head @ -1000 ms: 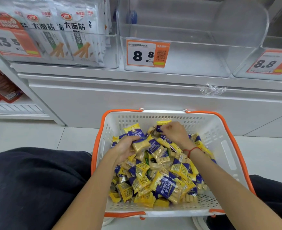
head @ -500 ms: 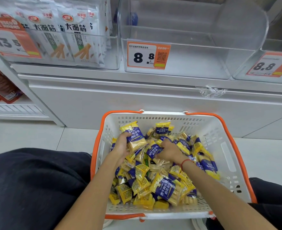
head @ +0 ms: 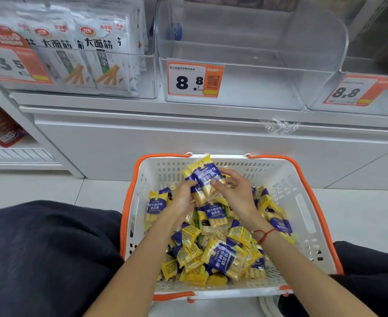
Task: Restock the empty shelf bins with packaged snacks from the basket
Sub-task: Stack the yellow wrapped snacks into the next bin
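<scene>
Shelf bin (head: 234, 88) (clear, bare) sat above a snack-heaped basket (head: 302, 202); left hand (head: 181, 200) and right hand (head: 238, 193) together gripped one raised snack packet (head: 205, 177).

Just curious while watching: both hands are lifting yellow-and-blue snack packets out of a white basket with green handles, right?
Nearly. The head view shows the white basket has orange handles, not green. The left hand and right hand do hold yellow-and-blue snack packets over it.

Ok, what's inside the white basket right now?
The white basket holds a heap of yellow-and-blue snack packets; both hands grip a few on top. The heap hides most of the basket's floor.
</scene>
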